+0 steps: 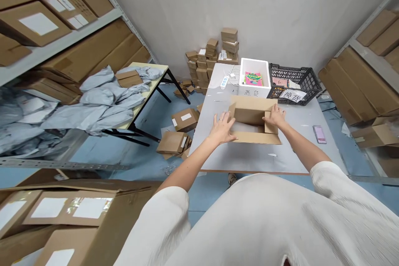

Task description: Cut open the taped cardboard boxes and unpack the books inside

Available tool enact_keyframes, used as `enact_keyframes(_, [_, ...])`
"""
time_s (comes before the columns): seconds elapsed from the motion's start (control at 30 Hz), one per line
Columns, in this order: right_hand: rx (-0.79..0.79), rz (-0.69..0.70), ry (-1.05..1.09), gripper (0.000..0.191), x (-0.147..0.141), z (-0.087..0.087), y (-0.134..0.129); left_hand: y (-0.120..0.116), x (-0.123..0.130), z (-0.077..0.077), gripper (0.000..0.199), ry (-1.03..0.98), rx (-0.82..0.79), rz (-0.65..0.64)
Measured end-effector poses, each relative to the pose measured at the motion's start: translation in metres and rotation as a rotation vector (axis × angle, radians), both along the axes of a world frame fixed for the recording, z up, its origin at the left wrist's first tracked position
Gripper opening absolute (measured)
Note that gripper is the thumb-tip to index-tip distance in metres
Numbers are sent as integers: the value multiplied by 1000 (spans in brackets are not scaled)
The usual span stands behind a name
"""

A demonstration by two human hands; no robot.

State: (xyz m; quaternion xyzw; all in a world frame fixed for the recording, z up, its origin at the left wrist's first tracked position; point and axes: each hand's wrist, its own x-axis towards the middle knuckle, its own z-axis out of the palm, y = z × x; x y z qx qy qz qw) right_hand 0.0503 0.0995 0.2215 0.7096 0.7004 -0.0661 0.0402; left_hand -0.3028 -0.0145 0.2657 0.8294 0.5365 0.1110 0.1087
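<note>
An empty-looking cardboard box (253,115) rests on the grey table with its top flaps spread apart. At its left end, my left hand (222,128) grips the edge, thumb by the front flap and fingers spread along the side; a ring shows on one finger. My right hand (276,116) holds the right end, its fingers curled over the side flap. Part of the box's inside is shaded. Just behind it stand a white foam box (254,90) with colourful packets inside and a black plastic crate (307,81) bearing a handwritten paper label.
A phone (319,134) lies on the table's (212,149) right side, a power strip (224,82) at its back left. Small cartons (202,72) are stacked by the wall. Grey parcels (109,95) cover a side table. Carton-filled shelves (59,48) and a large carton (131,212) flank me.
</note>
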Motion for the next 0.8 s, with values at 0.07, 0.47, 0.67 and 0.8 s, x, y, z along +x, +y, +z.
enact_keyframes(0.07, [12, -2, 18, 111, 0, 0, -1, -7, -1, 1, 104, 9, 40, 101])
enact_keyframes(0.47, [11, 34, 88, 76, 10, 23, -8, 3, -23, -24, 131, 122, -302, 283])
enact_keyframes(0.67, [52, 68, 262, 73, 42, 30, -22, 4, -32, -38, 141, 98, -458, 273])
enact_keyframes(0.8, [125, 113, 441, 71, 64, 34, -33, 5, -34, -42, 142, 90, -454, 275])
